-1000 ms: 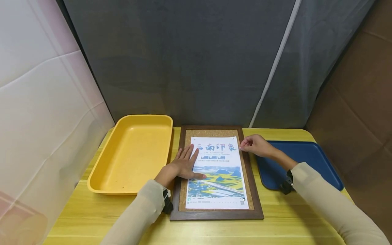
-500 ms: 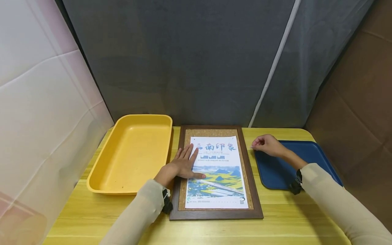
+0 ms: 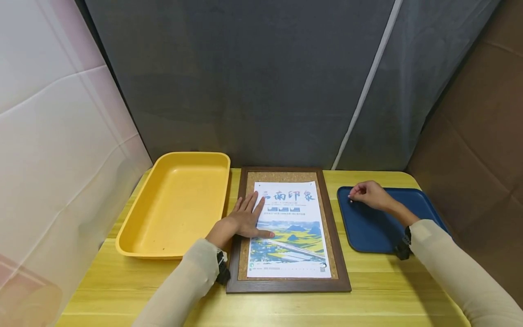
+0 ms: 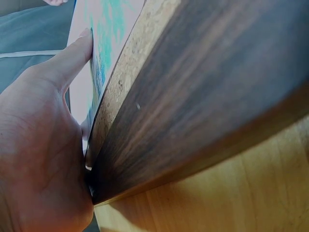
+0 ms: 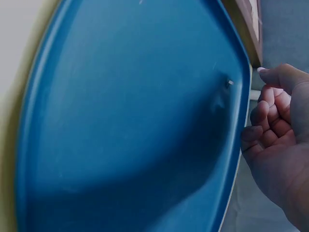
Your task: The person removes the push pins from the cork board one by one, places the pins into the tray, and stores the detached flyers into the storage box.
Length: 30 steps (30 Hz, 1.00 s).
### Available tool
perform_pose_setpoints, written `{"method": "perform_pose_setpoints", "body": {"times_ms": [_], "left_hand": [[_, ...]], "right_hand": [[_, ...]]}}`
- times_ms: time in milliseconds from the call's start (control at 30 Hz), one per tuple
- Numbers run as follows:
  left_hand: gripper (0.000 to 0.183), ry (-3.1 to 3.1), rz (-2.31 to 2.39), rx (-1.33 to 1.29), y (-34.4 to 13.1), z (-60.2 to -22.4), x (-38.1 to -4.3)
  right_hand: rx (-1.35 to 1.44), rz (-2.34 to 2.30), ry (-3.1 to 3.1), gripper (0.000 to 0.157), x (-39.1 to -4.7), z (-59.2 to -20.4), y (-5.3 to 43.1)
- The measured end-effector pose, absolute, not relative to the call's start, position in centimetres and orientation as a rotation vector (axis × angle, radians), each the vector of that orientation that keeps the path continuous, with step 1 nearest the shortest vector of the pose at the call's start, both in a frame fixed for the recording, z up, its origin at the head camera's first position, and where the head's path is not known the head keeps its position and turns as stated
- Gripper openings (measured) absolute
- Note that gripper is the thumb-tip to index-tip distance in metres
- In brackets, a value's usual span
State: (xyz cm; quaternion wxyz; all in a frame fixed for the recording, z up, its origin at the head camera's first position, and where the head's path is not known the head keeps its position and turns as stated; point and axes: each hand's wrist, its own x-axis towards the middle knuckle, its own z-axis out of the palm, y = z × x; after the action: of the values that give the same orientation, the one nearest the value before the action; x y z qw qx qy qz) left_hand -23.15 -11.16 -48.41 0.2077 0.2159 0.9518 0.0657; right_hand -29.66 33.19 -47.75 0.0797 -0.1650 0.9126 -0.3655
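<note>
My left hand (image 3: 245,218) lies flat with spread fingers on the left side of a printed poster (image 3: 294,268). The poster sits on a cork board (image 3: 286,176) in a dark wooden frame (image 3: 286,286). Small dots, like pins, show near its corners. My right hand (image 3: 373,195) is over the left part of the blue tray (image 3: 384,240), fingers curled and thumb near the index finger. Just below these fingertips, a small pale piece (image 5: 230,82) like a pushpin shows against the tray in the right wrist view, apart from the hand.
A yellow tray (image 3: 180,200) stands left of the frame on the wooden table (image 3: 253,309). Behind rises a dark grey curtain (image 3: 245,91). A white sheet (image 3: 65,136) hangs at the left, a brown one (image 3: 482,136) at the right.
My right hand has moved right, from the poster's right edge to above the blue tray. A small pale piece now shows below its fingertips. My left hand stays on the poster.
</note>
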Motion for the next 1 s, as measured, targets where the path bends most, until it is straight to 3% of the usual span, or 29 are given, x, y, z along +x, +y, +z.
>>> {"method": "perform_pose_setpoints", "body": {"times_ms": [1000], "left_hand": [[0.127,2.652,0.181,0.580,-11.2,-49.4,-23.5]], "right_hand": [[-0.461,-0.997,2.729,0.009,-29.3,-49.1,35.5]]}}
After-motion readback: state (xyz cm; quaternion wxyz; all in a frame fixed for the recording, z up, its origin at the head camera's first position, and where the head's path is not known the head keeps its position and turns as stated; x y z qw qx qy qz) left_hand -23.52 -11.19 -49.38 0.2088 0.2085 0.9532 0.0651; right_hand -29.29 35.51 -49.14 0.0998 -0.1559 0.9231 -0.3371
